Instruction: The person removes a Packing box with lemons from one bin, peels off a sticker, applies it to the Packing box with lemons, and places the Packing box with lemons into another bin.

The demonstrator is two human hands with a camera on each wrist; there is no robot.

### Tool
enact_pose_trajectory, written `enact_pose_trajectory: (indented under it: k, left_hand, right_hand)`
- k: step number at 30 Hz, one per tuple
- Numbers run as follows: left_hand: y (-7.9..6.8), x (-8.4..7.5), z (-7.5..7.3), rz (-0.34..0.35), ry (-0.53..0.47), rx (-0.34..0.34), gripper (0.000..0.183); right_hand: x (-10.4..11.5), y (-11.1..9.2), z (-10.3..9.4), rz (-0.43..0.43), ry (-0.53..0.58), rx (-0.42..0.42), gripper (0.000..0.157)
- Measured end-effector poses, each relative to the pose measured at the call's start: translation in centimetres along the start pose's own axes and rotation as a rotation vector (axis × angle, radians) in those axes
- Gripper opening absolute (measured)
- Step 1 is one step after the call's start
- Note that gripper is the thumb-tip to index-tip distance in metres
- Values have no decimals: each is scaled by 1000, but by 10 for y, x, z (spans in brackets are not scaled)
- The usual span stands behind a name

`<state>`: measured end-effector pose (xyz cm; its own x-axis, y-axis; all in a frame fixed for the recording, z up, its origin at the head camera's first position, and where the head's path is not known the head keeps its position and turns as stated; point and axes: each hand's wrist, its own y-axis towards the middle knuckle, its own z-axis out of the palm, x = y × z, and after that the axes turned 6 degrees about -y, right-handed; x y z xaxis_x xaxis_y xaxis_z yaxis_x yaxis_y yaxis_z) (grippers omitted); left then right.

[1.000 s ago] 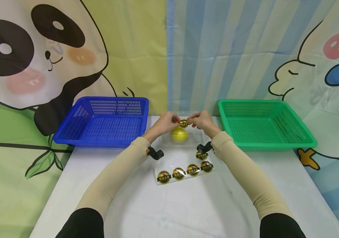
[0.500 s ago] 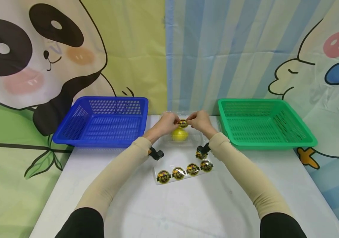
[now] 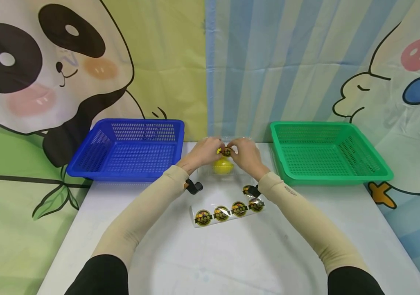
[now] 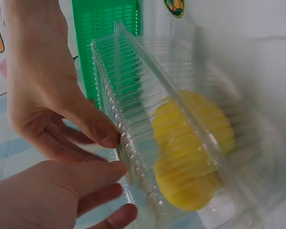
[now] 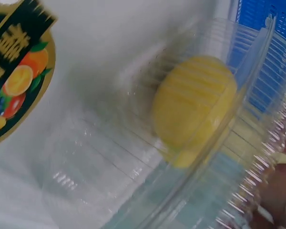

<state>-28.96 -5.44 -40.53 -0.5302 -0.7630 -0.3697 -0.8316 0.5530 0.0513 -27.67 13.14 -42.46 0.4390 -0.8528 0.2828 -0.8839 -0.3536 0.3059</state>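
Observation:
A clear plastic clamshell box point(image 3: 203, 173) stands on the white table, with a yellow lemon point(image 3: 223, 166) inside; the lemon point(image 5: 195, 107) shows through its ribbed wall. Above the lemon, a round black-and-gold label sticker point(image 3: 226, 152) is at the lid. My left hand point(image 3: 205, 151) pinches the sticker's left side. From the right, my right hand point(image 3: 247, 155) pinches its other side with curled fingers. In the left wrist view, both thumbs meet the ridged lid edge, the left hand point(image 4: 71, 191) below the right hand point(image 4: 52, 100). The sticker's contact with the plastic is partly hidden.
A strip of several round stickers point(image 3: 222, 214) lies in front of the box, its far end partly behind the right wrist camera. A blue basket point(image 3: 140, 178) stands left and a green basket point(image 3: 331, 180) right. A printed curtain point(image 3: 243, 82) hangs behind the table.
My right hand has turned slightly and come closer to the left hand, its fingers more curled. The left hand stays at the sticker, over the box. The baskets and strip stay put.

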Motion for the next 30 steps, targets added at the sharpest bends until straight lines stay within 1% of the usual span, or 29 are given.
enact_pose_trajectory:
  k: [2, 4, 6, 9, 11, 14, 18, 21, 23, 27, 28, 30]
  left_hand:
    - [0, 2, 2, 14, 1, -17, 21]
    - [-1, 5, 4, 20, 8, -15, 23]
    - [-3, 7, 6, 14, 39, -7, 24]
    - [-8, 9, 9, 30, 166, -17, 28]
    - [-13, 9, 11, 45, 255, -38, 28]
    - [-19, 8, 14, 76, 375, -76, 31]
    - [-24, 6, 16, 90, 447, -107, 32]
    - [-24, 4, 16, 101, 467, -109, 32]
    - [-24, 4, 15, 107, 468, -117, 31]
    - [-22, 7, 15, 133, 354, -174, 22]
    - [-22, 8, 17, 140, 313, -189, 22]
    - [-21, 9, 20, 154, 256, -204, 27]
  right_hand:
    - [-1, -3, 0, -97, -25, -10, 21]
    - [-4, -6, 1, -175, -56, -1, 24]
    - [-6, -9, 1, -211, -93, 25, 26]
    - [-8, -16, 1, -223, -169, 61, 32]
    - [-9, -20, 1, -217, -206, 63, 34]
    - [-11, -26, 2, -214, -243, 27, 33]
    - [-13, -32, 0, -242, -274, -40, 31]
    - [-15, -35, -2, -259, -300, -63, 31]
    - [-15, -36, -4, -263, -299, -59, 29]
    - [-14, -33, -8, -256, -248, -66, 26]
    - [-15, -32, -8, -259, -230, -69, 26]
    - [-15, -29, -8, -269, -192, -63, 29]
